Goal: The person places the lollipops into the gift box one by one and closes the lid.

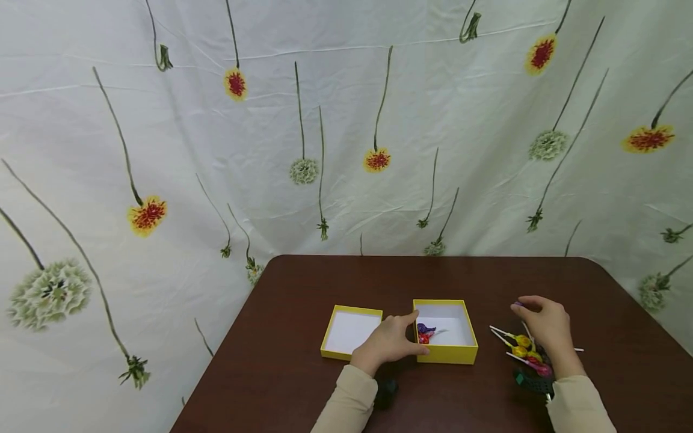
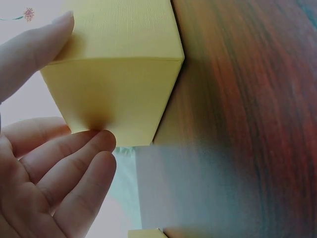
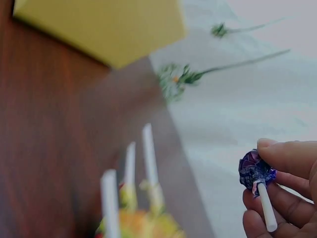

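Note:
A yellow box with a white inside stands open-topped on the table; a purple and a red lollipop lie at its left side. My left hand holds the box at its left front corner. In the left wrist view, the thumb rests on one face and the fingertips touch the adjoining one. Over to the right, my right hand pinches a purple-wrapped lollipop by its head, the white stick pointing down in the right wrist view. Beneath that hand lies a pile of lollipops, partly hidden by it.
Left of the box lies a shallow yellow lid, its white inside facing up. Dark devices sit at both wrists. The brown wooden table has its far edge in front of a flower-printed white cloth.

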Demonstrator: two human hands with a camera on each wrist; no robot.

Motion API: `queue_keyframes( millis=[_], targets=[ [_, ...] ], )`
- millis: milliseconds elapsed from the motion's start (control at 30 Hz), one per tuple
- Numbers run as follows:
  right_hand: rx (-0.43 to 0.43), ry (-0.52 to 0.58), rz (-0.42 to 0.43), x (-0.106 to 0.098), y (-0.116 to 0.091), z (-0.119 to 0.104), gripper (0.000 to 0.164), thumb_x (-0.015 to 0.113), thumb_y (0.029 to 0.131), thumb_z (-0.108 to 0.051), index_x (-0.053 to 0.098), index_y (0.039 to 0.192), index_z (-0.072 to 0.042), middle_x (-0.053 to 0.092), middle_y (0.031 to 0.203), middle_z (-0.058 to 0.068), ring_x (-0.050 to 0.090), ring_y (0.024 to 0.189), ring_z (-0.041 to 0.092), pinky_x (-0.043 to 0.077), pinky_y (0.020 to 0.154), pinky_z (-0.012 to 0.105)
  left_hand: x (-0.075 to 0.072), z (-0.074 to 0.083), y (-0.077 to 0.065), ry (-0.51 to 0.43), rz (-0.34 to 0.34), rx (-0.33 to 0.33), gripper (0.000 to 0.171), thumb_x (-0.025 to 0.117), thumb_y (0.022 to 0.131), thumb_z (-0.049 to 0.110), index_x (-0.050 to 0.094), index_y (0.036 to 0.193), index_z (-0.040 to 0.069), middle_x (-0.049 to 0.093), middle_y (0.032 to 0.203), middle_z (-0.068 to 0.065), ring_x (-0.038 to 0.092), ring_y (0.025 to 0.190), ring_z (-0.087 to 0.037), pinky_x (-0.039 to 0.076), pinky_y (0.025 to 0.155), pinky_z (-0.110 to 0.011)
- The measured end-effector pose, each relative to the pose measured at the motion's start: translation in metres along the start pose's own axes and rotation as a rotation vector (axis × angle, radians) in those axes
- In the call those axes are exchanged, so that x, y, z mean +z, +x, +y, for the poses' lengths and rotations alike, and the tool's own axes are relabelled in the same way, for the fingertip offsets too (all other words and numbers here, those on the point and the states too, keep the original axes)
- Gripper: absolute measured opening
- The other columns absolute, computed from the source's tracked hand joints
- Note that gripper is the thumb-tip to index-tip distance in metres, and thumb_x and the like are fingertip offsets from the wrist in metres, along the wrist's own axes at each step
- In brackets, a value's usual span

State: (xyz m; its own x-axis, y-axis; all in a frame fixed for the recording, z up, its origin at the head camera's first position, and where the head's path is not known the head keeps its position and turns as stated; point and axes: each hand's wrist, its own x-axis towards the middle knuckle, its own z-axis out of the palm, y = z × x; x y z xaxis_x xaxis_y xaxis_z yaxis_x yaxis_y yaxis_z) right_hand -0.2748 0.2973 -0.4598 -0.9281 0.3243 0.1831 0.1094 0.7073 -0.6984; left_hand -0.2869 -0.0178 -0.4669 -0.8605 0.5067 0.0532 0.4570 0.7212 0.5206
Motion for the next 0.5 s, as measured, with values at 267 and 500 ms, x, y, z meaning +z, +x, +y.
queue_keyframes(
  millis=[267, 500],
  targets=[
    [-0.067, 0.054, -0.023, 0.003, -0.001, -0.038, 0.057, 0.054, 0.080, -0.054, 0.060, 0.115, -0.010, 0.054, 0.119, 0.020, 0.051, 0.096, 0.031, 0.046, 0.057, 0.039, -0.001, 0.000, -0.001, -0.005, 0.002, -0.009, 0.085, 0.068, 0.066, 0.056, 0.038, 0.136, 0.018, 0.048, 0.131, 0.002, 0.049, 0.116, -0.010, 0.044, 0.092, -0.030],
    [-0.181, 0.091, -0.078, 0.017, -0.007, -0.061, 0.046, 0.059, 0.081, -0.043, 0.061, 0.112, -0.009, 0.061, 0.109, 0.016, 0.060, 0.084, 0.022, 0.049, 0.055, 0.034, 0.000, -0.002, 0.000, 0.002, 0.002, 0.001, 0.084, 0.067, 0.067, 0.056, 0.038, 0.136, 0.019, 0.049, 0.131, 0.002, 0.049, 0.114, -0.009, 0.045, 0.091, -0.030]
  ],
)
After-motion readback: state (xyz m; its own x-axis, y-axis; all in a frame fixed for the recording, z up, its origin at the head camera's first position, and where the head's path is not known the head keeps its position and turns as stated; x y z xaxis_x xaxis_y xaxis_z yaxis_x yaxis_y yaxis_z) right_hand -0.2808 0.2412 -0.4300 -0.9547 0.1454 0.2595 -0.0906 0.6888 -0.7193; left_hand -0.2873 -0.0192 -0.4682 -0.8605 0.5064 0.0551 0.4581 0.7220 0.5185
